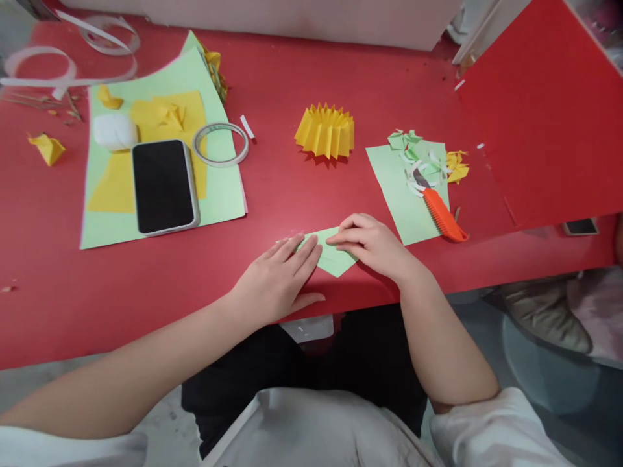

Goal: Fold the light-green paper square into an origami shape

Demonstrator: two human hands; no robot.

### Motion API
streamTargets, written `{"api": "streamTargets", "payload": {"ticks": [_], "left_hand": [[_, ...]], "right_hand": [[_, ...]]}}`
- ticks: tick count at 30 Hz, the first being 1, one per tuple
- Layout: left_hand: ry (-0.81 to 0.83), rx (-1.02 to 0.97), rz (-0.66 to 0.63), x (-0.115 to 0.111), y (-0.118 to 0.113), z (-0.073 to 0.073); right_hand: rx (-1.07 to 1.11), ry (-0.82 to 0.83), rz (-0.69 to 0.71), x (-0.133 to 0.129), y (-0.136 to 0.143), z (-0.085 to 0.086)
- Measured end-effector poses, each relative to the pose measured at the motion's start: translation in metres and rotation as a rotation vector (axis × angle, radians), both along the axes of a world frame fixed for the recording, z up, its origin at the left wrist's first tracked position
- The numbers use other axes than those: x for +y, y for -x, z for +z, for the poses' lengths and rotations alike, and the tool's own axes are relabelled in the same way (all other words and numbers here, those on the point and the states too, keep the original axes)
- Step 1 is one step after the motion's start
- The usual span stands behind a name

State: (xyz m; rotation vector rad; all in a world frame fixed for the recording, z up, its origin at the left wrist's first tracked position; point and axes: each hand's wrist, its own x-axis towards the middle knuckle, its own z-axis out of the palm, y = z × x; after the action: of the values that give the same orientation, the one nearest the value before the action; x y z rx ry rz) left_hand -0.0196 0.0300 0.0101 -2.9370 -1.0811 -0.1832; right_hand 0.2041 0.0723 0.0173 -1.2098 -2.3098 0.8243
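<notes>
A small folded piece of light green paper point(337, 262) lies near the table's front edge, its lower side coming to a point. My left hand point(277, 279) rests on the paper's left part, fingers stretched out flat and thumb apart. On the upper right part, my right hand point(372, 243) has its thumb and fingers drawn together, pressing at the paper's top. Its fingertips hide some of that edge. Beyond the hands stands a yellow pleated paper piece point(326, 131).
Left, a phone point(164, 187), a white case point(115, 131) and a tape roll point(221, 144) lie on green sheets point(219, 201). Right, an orange utility knife point(442, 214) and paper scraps lie on another green sheet point(399, 194). White strips point(41, 65) curl at the back left.
</notes>
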Motion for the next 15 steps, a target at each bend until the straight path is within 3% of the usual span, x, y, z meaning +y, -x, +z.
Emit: {"api": "streamTargets", "payload": {"ticks": [15], "left_hand": [[0.049,0.007,0.016,-0.0011,-0.0025,0.0012]], "right_hand": [[-0.009,0.029,0.003,0.0,-0.0024,0.0015]]}}
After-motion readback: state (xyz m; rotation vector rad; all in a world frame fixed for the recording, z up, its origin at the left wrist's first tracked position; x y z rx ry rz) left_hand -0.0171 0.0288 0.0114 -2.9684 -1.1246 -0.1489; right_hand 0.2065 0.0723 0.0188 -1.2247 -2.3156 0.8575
